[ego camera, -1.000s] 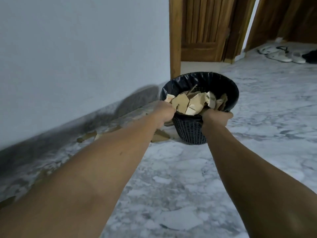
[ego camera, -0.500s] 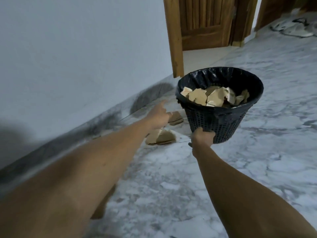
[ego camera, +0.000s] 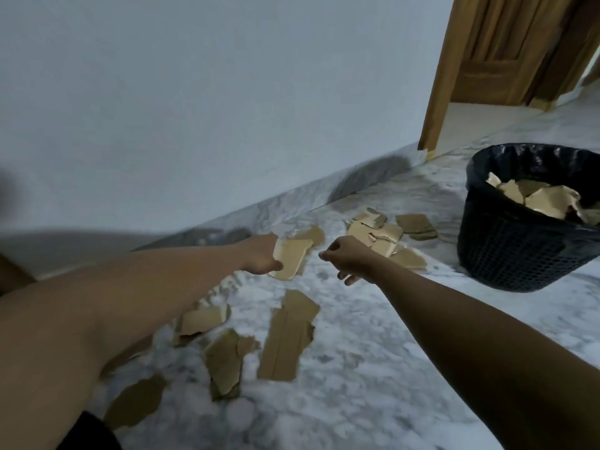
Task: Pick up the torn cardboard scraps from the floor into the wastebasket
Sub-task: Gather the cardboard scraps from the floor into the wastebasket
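Note:
Torn brown cardboard scraps lie scattered on the marble floor. My left hand (ego camera: 262, 254) grips a pale scrap (ego camera: 290, 258) just above the floor. A little to its right, my right hand (ego camera: 348, 258) hovers with loosely curled fingers and holds nothing. Beyond it lies a cluster of scraps (ego camera: 378, 235). A long strip (ego camera: 287, 337) and several smaller pieces (ego camera: 224, 362) lie nearer to me. The black mesh wastebasket (ego camera: 506, 254), lined with a black bag, stands at the right, holding several scraps.
A white wall with a grey marble skirting (ego camera: 292, 196) runs along the left. A wooden door frame (ego camera: 438, 92) and door stand at the back right. Bare marble floor (ego camera: 373, 384) stretches between my arms and the basket.
My right hand has let go of the wastebasket, which now stands on the floor at the right. My left hand has taken hold of a scrap. The view has swung left and down.

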### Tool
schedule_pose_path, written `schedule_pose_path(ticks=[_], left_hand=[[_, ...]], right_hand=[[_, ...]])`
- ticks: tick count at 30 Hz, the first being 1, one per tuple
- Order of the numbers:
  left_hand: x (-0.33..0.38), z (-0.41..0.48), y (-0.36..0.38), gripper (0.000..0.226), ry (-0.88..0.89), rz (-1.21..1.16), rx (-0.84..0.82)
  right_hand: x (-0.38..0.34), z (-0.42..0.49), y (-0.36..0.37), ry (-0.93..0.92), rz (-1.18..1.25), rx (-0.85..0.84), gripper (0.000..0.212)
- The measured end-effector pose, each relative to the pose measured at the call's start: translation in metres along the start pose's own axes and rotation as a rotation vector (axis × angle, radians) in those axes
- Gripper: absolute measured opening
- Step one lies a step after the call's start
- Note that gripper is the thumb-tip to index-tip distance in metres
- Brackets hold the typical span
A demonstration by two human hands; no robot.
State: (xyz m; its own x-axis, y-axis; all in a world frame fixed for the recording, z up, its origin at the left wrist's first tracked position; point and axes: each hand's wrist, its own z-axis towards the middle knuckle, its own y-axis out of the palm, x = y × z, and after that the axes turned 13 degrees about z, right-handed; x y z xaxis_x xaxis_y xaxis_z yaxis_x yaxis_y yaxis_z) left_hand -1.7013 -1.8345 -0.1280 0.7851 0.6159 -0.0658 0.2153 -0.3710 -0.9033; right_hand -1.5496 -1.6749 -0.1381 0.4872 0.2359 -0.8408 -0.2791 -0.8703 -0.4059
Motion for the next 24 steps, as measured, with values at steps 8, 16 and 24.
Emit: schedule_pose_path(ticks=[8,16,24], left_hand=[[-0.099,0.020,0.089,0.078,0.295,0.366,-0.324],[-0.118,0.018,0.166,0.034,0.653,0.514,0.011],[-0.131,0.008,0.190,0.057,0.595,0.299,-0.117]], right_hand=[[0.033,0.020,0.176,0.278,-0.480,-0.112,0.065],[0.061,0.028,0.249,0.446,-0.340,0.316,0.074],[0.069,0.021,0.229,0.488,-0.165,0.440,0.120]])
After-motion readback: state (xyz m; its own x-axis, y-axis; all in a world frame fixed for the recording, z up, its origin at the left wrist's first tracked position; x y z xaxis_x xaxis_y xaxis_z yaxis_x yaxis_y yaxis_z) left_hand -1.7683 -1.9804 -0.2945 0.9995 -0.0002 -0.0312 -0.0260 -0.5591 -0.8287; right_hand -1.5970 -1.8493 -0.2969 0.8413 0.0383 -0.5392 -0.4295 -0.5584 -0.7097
